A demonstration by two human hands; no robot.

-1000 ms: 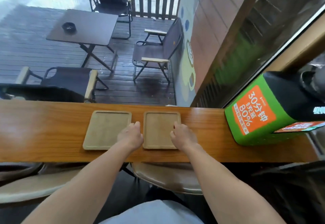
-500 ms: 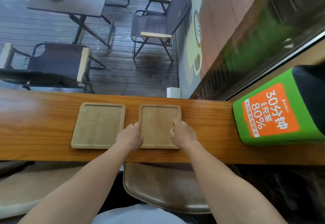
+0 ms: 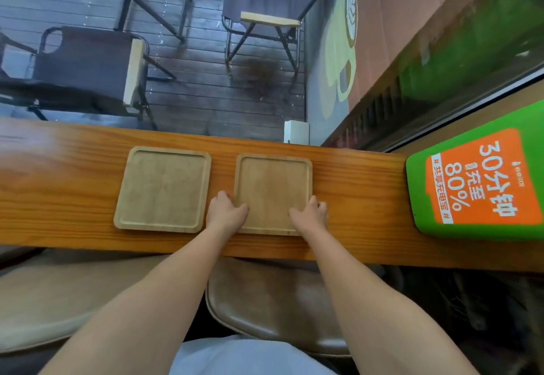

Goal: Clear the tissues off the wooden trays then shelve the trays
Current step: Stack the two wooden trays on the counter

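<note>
Two square wooden trays lie side by side on a long wooden counter [image 3: 353,198]. The left tray [image 3: 163,187] lies bare, with no hand on it. The right tray [image 3: 272,186] is gripped at its near corners: my left hand [image 3: 226,212] holds the near left edge and my right hand [image 3: 310,212] holds the near right edge, thumbs on the tray's surface. Neither tray has a tissue on it.
A green and orange power-bank station [image 3: 477,180] stands on the counter at the right. A brown stool seat [image 3: 279,315] sits below the counter's near edge. Beyond the window are dark folding chairs [image 3: 88,71] on wet decking. A small white box [image 3: 295,132] sits behind the counter.
My head has tilted further down, so the counter and trays sit lower and larger in view. Both hands stay on the right tray's near corners; their thumbs now rest on its surface.
</note>
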